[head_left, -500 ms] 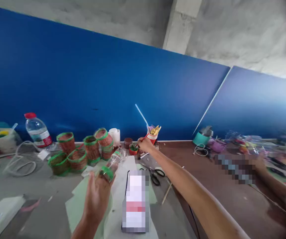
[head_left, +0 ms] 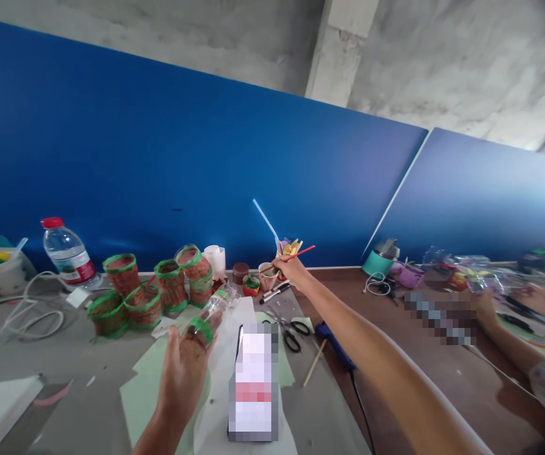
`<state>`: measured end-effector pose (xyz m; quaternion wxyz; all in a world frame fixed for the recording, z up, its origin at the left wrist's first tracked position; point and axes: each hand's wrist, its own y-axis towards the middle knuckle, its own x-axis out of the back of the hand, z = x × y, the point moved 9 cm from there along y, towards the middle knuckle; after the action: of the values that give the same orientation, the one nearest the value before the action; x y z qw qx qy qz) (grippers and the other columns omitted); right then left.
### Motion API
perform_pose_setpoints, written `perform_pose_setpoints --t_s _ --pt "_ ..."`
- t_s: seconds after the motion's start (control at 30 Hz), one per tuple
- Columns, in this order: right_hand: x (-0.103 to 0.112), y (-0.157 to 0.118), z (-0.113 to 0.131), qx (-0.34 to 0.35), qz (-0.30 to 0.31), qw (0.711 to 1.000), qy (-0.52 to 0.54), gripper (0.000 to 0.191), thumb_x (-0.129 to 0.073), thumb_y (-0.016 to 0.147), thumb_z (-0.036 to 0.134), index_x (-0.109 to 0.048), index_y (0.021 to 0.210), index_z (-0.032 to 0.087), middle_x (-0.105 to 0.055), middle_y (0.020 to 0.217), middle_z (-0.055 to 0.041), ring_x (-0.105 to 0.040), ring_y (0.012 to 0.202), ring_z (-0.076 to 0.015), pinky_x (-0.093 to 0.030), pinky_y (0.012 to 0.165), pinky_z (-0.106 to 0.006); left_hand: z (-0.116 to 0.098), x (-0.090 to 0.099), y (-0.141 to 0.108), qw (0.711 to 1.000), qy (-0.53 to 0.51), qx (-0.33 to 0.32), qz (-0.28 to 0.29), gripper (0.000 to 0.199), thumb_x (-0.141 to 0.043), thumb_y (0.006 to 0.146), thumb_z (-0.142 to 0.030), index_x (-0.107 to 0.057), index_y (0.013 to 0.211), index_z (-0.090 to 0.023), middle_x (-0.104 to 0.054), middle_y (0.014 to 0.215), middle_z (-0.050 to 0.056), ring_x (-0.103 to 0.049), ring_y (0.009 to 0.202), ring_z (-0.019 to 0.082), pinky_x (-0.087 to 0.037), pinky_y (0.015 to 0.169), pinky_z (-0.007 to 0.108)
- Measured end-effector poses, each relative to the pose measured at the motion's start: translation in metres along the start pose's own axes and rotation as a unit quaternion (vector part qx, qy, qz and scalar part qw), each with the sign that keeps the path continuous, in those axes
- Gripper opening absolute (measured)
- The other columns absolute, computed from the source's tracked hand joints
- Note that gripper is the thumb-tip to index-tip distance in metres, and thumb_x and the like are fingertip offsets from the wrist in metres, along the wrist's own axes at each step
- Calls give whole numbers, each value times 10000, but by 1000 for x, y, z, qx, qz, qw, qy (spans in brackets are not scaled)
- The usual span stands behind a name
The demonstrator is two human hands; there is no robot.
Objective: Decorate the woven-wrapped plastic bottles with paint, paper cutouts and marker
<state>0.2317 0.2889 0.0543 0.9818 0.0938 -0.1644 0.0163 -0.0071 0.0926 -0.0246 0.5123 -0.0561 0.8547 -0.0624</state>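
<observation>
My left hand (head_left: 184, 363) is wrapped round a clear plastic bottle (head_left: 216, 306) that has a green band near the hand and slants away from me. At the far side of the table my right hand (head_left: 292, 270) grips a thin red paintbrush (head_left: 306, 251), its handle sticking out to the right. The brush's other end lies by a paper cup (head_left: 268, 277); I cannot tell whether it touches. Left of that cup is a small red pot of green paint (head_left: 251, 286). Behind my right hand, a cup of yellow plastic cutlery (head_left: 293, 246) is partly hidden.
Several brown pots with green rims (head_left: 144, 306) stand at left, near a water bottle (head_left: 71, 259). A phone (head_left: 254, 382) rests on paper in front. Scissors (head_left: 293, 332), a wooden stick (head_left: 314, 363) and a blue glue gun (head_left: 336, 347) lie right. Another person's hands (head_left: 487, 309) work far right.
My right hand has shifted a little right with the paintbrush, away from the green paint pot, uncovering the paper cup. My left hand keeps hold of the bottle. The view has moved slightly.
</observation>
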Motion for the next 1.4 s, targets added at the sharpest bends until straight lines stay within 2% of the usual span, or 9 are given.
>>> perform_pose_setpoints --t_s 0.07,0.13,0.23,0.33,0.53,0.83,1.03,1.27,1.4 --pt "7 -10 -2 -23 4 998 60 183 -614 877 284 -645 848 106 -647 727 -29 -587 574 -113 -486 518 -241 2 0 0 1000 6 6 -8 557 -346 929 -521 -649 1168 -120 -689 1166 152 -543 1238 242 -374 1086 377" --pt "14 -23 -1 -36 6 992 123 164 -641 809 259 -640 734 113 -619 595 -26 -533 483 -101 -414 447 -220 2 -1 0 1000 21 1 -15 555 -328 933 -517 -667 1133 -125 -695 1156 149 -535 1248 240 -351 1102 392" --pt "23 -46 8 -35 9 976 212 151 -676 723 283 -646 729 135 -620 575 -26 -537 491 -114 -381 440 -226 -1 -5 -2 998 47 -21 -21 555 -326 931 -527 -688 1084 -135 -697 1155 143 -505 1278 242 -326 1117 420" --pt "26 -74 18 -23 16 959 282 189 -708 666 321 -662 739 153 -630 600 -27 -552 534 -130 -374 455 -238 0 -8 -5 998 58 -13 -29 595 -290 933 -543 -706 1031 -127 -696 1157 151 -469 1310 248 -291 1135 433" --pt "11 -131 30 15 27 934 355 181 -703 720 320 -696 811 165 -656 657 -35 -523 548 -120 -375 500 -252 0 -15 -9 997 77 -19 -17 617 -315 913 -585 -700 1054 -124 -681 1187 156 -455 1319 276 -251 1150 450" --pt "-5 -161 27 98 7 956 275 131 -620 824 300 -689 871 198 -651 706 -20 -516 540 -116 -396 520 -257 6 -14 -7 998 66 6 24 633 -319 897 -623 -695 1096 -154 -654 1243 136 -394 1362 261 -215 1167 429" --pt "-9 -176 37 131 20 972 196 157 -570 864 315 -679 887 204 -653 735 -32 -519 544 -122 -402 511 -254 7 -15 -5 996 69 3 52 642 -335 893 -625 -687 1125 -141 -649 1246 145 -373 1374 251 -188 1177 414" --pt "-14 -184 51 168 23 979 112 213 -519 893 352 -676 871 209 -648 741 -47 -506 554 -139 -404 516 -264 6 -16 -8 993 106 -33 33 580 -420 876 -609 -700 1094 -150 -681 1196 132 -418 1346 253 -215 1172 382" --pt "-13 -185 55 178 20 979 97 234 -515 898 364 -681 854 204 -617 688 -34 -498 543 -141 -404 518 -264 6 -20 -11 985 152 -76 22 584 -559 786 -631 -712 1059 -139 -702 1145 142 -409 1347 297 -173 1183 414"
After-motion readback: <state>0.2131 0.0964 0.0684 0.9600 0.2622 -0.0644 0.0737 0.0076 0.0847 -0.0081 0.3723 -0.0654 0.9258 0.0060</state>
